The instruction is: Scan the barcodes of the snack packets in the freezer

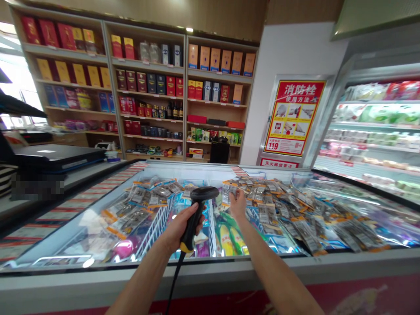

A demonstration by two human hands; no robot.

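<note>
My left hand [182, 225] is wrapped round the handle of a black and yellow barcode scanner [193, 214], its cord hanging down toward me. The scanner's head points to the right, at a small packet [226, 192] with a printed label. My right hand [237, 202] pinches that packet by its right side, above the freezer's glass top. Many similar packets [262, 192] with grey and orange wrapping lie spread over the glass to the right. Another pile of packets [151, 194] lies to the left, beyond the scanner.
A chest freezer [203, 271] with a glass top stands in front of me, holding wire baskets and bagged goods. A counter with a dark flat device [59, 155] is at left. Shelves of boxes [151, 83] line the back. A lit cooler [377, 118] stands at right.
</note>
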